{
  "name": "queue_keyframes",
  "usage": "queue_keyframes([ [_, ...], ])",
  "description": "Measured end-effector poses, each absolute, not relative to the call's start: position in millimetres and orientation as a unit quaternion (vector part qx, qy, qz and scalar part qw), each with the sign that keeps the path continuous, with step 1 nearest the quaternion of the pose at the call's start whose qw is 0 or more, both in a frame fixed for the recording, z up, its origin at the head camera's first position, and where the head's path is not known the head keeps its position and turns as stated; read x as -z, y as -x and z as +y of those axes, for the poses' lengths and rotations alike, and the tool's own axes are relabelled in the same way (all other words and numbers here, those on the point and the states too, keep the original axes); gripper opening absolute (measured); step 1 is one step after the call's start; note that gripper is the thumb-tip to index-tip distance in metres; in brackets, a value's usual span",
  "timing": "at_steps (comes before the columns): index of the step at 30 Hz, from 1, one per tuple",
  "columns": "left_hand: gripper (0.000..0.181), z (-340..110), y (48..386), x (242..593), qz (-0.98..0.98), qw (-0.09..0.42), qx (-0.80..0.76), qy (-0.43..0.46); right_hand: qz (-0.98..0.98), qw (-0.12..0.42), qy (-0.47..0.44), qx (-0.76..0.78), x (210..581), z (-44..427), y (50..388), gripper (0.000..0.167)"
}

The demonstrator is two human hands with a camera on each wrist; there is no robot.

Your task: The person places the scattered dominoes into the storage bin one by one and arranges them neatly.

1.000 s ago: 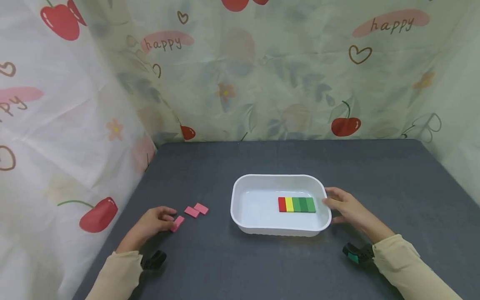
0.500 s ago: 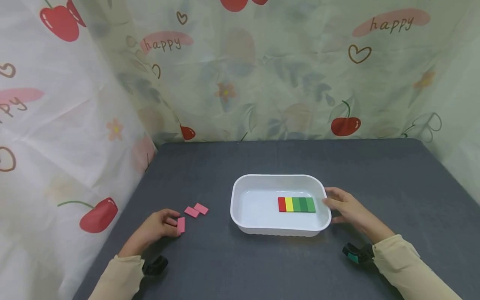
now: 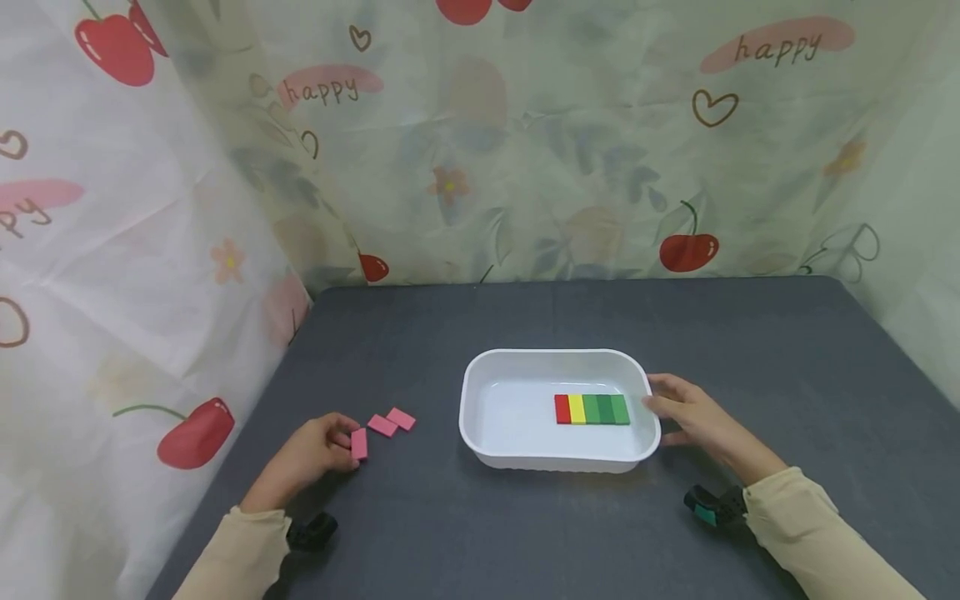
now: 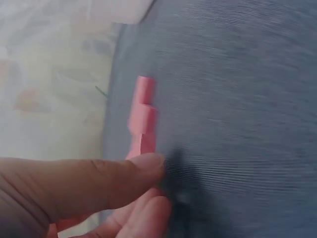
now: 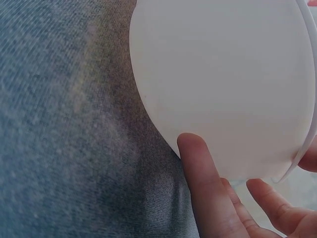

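Observation:
My left hand pinches a small pink rectangular block between thumb and fingers, at the left of the dark table. Just beyond it lie two more pink blocks, corner to corner; the left wrist view shows the pink blocks nearly in line past my thumb. At the right end of a white tray, my right hand holds the rim, thumb over the edge and fingers against the outer wall. Inside the tray stand a red block, a yellow block and several green blocks, side by side in a row.
The dark cloth-covered table reaches back to a printed curtain. Another curtain side hangs along the left edge. Black wrist devices sit at both cuffs.
My left hand has shifted slightly to the right. The pinched pink block has turned from slanted to nearly straight away from me. The right hand and tray keep their place.

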State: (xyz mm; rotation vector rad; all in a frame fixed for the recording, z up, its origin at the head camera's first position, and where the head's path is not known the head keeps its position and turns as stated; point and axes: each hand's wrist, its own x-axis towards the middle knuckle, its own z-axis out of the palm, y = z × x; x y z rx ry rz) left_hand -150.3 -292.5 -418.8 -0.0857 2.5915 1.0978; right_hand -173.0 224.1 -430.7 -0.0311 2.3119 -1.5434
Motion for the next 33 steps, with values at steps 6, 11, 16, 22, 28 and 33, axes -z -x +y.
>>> queue_keyframes([
  [6,0.049,-280.2,161.4,386.5,0.911,0.134,-0.389,0.016,0.82,0.178,0.011,0.544,430.4,224.0,173.1,0.063],
  [11,0.053,-256.7,168.0,362.2,0.893,0.095,-0.441,-0.009,0.816,0.18,0.012,0.55,430.1,224.3,173.7,0.063],
  [16,0.053,-219.4,171.3,351.5,0.867,0.063,-0.493,-0.041,0.817,0.18,0.013,0.547,429.9,223.8,173.4,0.063],
  [22,0.052,-168.2,175.7,348.1,0.824,0.079,-0.558,-0.061,0.818,0.177,0.012,0.547,430.4,224.4,173.4,0.063],
  [28,0.052,-126.8,182.0,360.9,0.797,0.104,-0.59,-0.081,0.821,0.18,0.008,0.542,430.3,225.2,174.8,0.065],
  [33,0.05,-100.6,187.9,378.2,0.798,0.127,-0.583,-0.081,0.82,0.185,0.008,0.541,428.6,224.8,174.7,0.066],
])
